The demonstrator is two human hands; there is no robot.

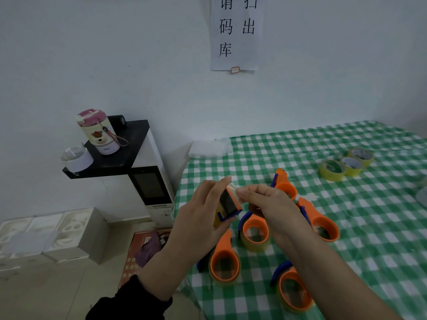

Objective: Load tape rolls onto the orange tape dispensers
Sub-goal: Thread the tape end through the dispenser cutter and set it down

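Dispenser (230, 203) in my left hand (203, 218) is light, stiff plastic w/ a toothed cutter at the top end. Teeth prob sharp, so I hold it by the sides & underneath, skin off the blade. Its roll is mostly hidden by my palm. It's up off the table (360, 229), above the near-left part of it.

Tape itself is the fiddly bit: thin, clear, sticky one side, floppy. I reckon it'll fold on itself or cling to skin if it goes slack. Best taken at the very tip of the free end & pulled taut.

Left hand: fingers & thumb curled round the dispenser body, index stretched up past the cutter. Right hand (265, 202): narrow pinch, thumb & forefinger closed on the tape end (233, 188) just beside the cutter, other fingers loosely curled. Can't tell if the end already lies across the teeth, it's too clear to see.

Five other orange dispensers (255, 232) lie on the checked cloth under & around my hands, most w/ a roll in by the look of it. Three loose rolls (332, 170) sit touching each other at far right, well apart from my hands.
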